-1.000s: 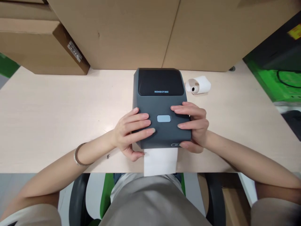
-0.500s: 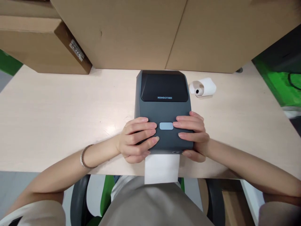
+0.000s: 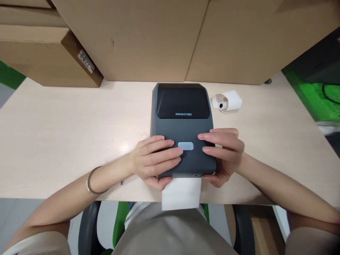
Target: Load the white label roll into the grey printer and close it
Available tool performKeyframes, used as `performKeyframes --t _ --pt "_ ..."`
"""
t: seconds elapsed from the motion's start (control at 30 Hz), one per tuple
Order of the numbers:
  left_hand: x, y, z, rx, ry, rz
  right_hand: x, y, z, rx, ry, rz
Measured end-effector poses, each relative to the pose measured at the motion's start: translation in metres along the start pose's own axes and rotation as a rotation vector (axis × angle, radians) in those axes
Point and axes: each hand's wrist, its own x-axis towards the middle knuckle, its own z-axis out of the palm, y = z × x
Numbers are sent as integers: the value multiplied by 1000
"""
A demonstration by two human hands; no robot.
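A dark grey label printer point(image 3: 183, 127) with a glossy black window and a light blue button point(image 3: 185, 146) stands on the table. A white strip of label paper point(image 3: 181, 198) hangs from its front, over the table's edge. My left hand point(image 3: 158, 161) grips the printer's near left part, fingers flat across the top beside the button, thumb at the front edge near the paper. Around the near right corner is my right hand point(image 3: 223, 154), two fingertips on the top and the thumb at the front edge. Its other fingers are partly hidden.
A curled white paper piece point(image 3: 231, 101) lies right of the printer on the light wooden table point(image 3: 66, 131). Large cardboard boxes point(image 3: 148, 42) stand along the back. Another cardboard box point(image 3: 50, 63) with a written label sits at the far left.
My right hand's fingers have lifted and spread somewhat at the right side. My left fingers have shifted towards the button, and its thumb has come out at the front edge.
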Motion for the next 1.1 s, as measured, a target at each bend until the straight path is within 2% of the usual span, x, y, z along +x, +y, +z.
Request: performKeyframes --t 0.17,0.3,0.37,0.53,0.63,0.9,1.1 --pt "8 3 -6 39 -134 -18 17 -9 -14 -73 -30 -70" --pt "20 -1 -9 11 -166 -11 32 -11 -26 -141 79 -373" --pt "25 -3 -8 -20 -169 5 37 -11 -28 -135 110 -426" --pt "29 -2 -7 -47 -151 -60 38 -15 -24 32 125 -272" --pt "28 1 -10 -25 -176 -71 37 -17 -23 87 112 -230" --pt "32 6 -14 96 -189 -50 39 -18 -23 128 137 -223" --pt "29 8 -15 47 -257 -53 36 -14 -23 35 88 -255"
